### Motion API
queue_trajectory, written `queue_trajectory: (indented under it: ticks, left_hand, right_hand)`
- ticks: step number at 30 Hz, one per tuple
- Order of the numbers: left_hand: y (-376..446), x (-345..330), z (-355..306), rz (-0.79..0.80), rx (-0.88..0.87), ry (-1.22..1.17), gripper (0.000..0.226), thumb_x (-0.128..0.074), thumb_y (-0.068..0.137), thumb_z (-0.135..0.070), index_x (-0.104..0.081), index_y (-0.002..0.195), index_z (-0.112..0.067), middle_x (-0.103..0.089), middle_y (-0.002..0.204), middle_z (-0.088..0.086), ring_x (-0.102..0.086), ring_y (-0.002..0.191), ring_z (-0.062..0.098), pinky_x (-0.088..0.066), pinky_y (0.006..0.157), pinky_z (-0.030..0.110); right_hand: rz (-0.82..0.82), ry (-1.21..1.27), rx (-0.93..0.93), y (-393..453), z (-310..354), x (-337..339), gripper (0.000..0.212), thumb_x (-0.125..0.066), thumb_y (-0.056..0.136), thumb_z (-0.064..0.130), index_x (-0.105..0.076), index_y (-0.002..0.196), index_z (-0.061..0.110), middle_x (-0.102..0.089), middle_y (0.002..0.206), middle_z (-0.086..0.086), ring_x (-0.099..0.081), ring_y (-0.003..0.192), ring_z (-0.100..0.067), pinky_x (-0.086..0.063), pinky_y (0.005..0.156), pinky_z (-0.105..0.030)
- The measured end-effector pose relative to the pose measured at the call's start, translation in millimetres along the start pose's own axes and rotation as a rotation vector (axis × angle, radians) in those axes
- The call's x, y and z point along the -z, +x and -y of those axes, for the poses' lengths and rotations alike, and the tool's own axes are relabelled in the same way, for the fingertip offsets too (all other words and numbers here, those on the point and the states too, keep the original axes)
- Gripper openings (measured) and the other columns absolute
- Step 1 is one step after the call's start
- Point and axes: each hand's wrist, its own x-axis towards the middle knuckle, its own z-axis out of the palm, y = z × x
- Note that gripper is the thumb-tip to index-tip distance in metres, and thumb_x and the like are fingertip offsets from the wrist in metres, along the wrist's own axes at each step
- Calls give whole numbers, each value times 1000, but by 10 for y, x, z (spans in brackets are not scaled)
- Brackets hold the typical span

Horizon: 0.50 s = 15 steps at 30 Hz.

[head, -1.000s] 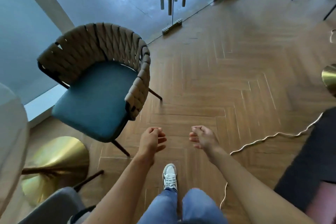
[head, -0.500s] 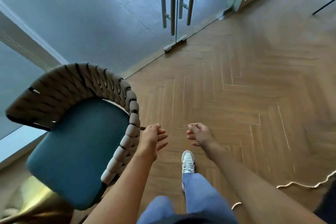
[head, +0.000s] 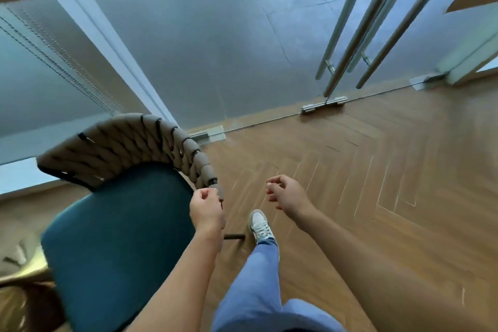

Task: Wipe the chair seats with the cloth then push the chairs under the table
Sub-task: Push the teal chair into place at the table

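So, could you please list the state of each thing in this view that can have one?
Chair: upright on the floor, teal seat bare, no cloth on it.
Left hand: fingers curled at the end of the woven armrest; whether it grips it cannot be told.
Right hand: loosely curled, holding nothing, above the floor.
Glass door: closed.
Cloth: not in view.

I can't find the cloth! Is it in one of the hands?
No, the left hand sits at the end of the chair arm and the right hand hangs loosely curled over the floor, neither holding any cloth.
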Motion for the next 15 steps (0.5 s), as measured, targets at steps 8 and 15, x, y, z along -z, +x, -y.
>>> queue_trajectory:
  ticks: [8,15]
  left_hand:
    - [773,159,-413,-47,168,6,10,-59,88,-29,-60,90,-20,-64,93,3,-57,85,21,-50,80,39]
    - [960,129,-447,24,232,-4,27,-65,88,-34,-58,110,-20,-60,98,1,-55,86,18,-42,73,30]
  right_hand:
    - [400,-921,538,936,993,-502,36,-56,87,24,-56,123,21,-60,116,-1,-57,105,-18,-48,88,-34]
    - [793,-1449,1171,1599,1648,-1193,51,-57,83,11,-49,133,22,-46,136,-3,-40,128,-26,-41,102,-37]
